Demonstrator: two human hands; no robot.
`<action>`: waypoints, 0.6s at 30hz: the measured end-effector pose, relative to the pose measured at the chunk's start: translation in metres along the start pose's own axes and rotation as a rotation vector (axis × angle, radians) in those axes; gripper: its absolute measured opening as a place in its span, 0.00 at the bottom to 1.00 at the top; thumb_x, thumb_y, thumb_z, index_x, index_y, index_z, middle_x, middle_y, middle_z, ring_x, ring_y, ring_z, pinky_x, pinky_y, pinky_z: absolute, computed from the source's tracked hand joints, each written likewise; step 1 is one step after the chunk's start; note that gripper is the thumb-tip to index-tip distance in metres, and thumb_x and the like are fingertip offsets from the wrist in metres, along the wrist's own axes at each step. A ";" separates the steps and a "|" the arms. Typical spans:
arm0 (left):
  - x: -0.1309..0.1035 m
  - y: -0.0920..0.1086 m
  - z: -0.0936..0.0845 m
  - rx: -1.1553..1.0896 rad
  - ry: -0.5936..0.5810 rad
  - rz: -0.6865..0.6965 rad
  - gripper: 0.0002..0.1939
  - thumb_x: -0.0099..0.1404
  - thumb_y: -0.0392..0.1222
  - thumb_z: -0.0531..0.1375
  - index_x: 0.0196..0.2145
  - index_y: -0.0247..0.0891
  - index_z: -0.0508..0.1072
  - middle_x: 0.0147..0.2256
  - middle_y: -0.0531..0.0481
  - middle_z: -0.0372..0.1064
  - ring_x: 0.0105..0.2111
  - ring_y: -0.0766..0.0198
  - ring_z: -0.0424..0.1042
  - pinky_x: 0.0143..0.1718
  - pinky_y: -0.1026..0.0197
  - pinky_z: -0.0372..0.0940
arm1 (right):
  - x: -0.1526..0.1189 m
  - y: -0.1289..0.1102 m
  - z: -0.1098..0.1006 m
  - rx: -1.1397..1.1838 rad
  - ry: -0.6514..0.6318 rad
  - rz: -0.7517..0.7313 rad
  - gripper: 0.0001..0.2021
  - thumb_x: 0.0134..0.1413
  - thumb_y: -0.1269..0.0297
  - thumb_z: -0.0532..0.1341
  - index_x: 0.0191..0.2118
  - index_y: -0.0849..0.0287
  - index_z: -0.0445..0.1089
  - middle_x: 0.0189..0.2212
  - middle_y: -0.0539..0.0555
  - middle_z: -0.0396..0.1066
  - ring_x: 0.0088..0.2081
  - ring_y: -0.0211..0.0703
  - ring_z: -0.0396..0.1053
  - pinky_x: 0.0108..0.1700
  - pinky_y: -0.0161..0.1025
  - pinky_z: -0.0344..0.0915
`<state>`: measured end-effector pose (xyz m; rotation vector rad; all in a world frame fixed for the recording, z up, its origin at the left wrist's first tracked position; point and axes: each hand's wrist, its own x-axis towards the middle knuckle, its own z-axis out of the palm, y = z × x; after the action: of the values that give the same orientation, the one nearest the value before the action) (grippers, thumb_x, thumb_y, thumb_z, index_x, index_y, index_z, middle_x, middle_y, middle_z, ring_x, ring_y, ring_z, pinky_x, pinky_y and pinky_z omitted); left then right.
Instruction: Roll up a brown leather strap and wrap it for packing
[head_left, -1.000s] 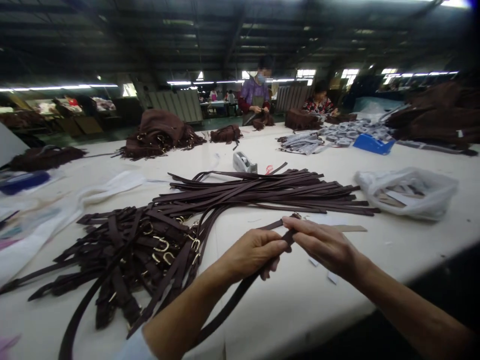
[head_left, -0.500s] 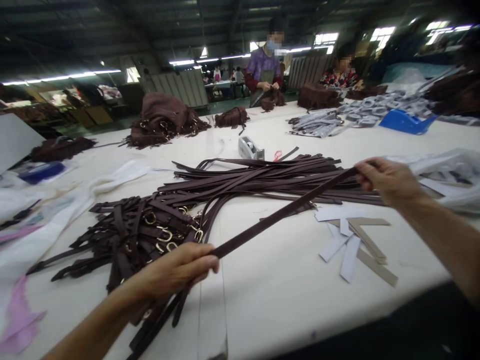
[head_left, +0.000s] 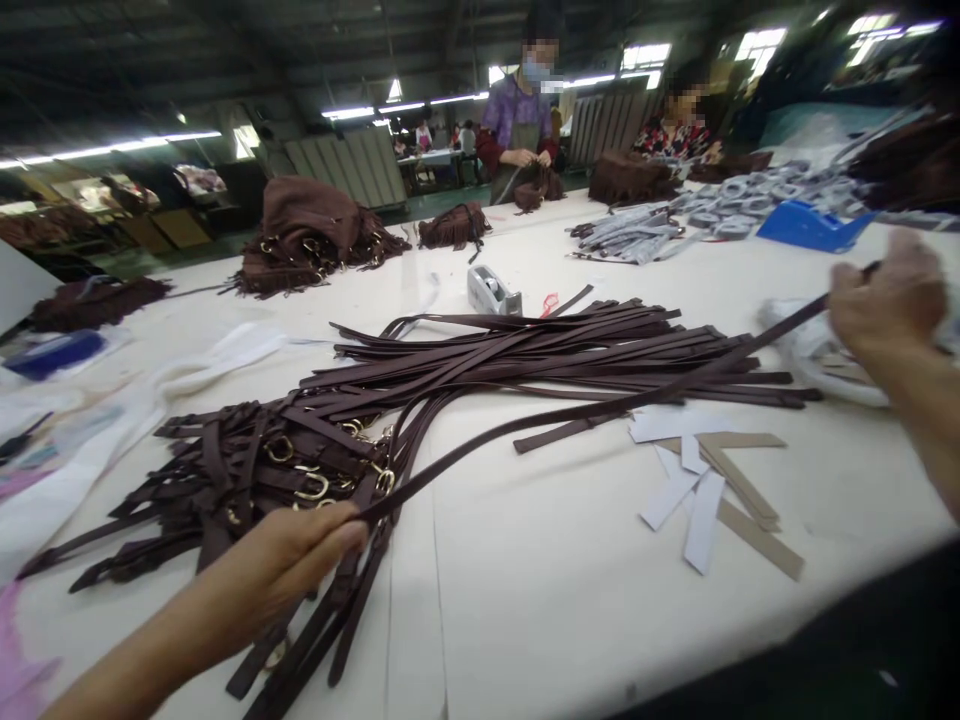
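Dark brown strap (head_left: 420,480) sagged lengthwise across the near side of the strap pile (head_left: 480,360), pinched by left hand (head_left: 300,555) near the pile's left end, right hand (head_left: 892,300) beyond its right.

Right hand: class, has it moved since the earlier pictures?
Yes, rightward: the right hand was below and left of the blue dispenser; now it reaches past the dispenser's right end.

Brown strap (head_left: 466,439) held between left hand (head_left: 304,550) and right hand (head_left: 889,300); tape dispenser (head_left: 491,291) behind strap pile (head_left: 495,360).
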<state>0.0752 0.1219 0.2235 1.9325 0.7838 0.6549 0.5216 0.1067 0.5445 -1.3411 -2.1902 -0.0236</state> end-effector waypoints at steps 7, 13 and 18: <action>0.110 0.111 0.010 0.083 0.033 0.464 0.13 0.67 0.44 0.49 0.28 0.38 0.66 0.19 0.57 0.55 0.20 0.70 0.56 0.23 0.66 0.50 | 0.003 -0.066 0.155 -0.039 -0.606 -0.082 0.15 0.60 0.60 0.55 0.49 0.61 0.67 0.40 0.56 0.71 0.36 0.40 0.69 0.38 0.37 0.67; 0.193 0.101 0.062 -0.133 0.339 0.350 0.18 0.69 0.43 0.42 0.45 0.35 0.67 0.39 0.44 0.66 0.37 0.62 0.67 0.38 0.61 0.63 | -0.002 -0.054 0.101 0.110 0.212 0.116 0.08 0.57 0.60 0.59 0.36 0.59 0.70 0.22 0.49 0.66 0.23 0.36 0.64 0.22 0.35 0.56; 0.265 0.133 0.168 0.086 0.197 0.298 0.16 0.58 0.45 0.60 0.38 0.29 0.71 0.40 0.35 0.68 0.44 0.47 0.64 0.43 0.48 0.62 | -0.009 -0.053 0.089 0.087 0.575 0.184 0.05 0.57 0.61 0.59 0.37 0.55 0.69 0.21 0.48 0.64 0.23 0.39 0.65 0.21 0.38 0.55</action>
<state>0.4024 0.1773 0.3018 2.1064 0.6569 1.0191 0.4404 0.0994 0.4798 -1.2859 -1.5683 -0.2142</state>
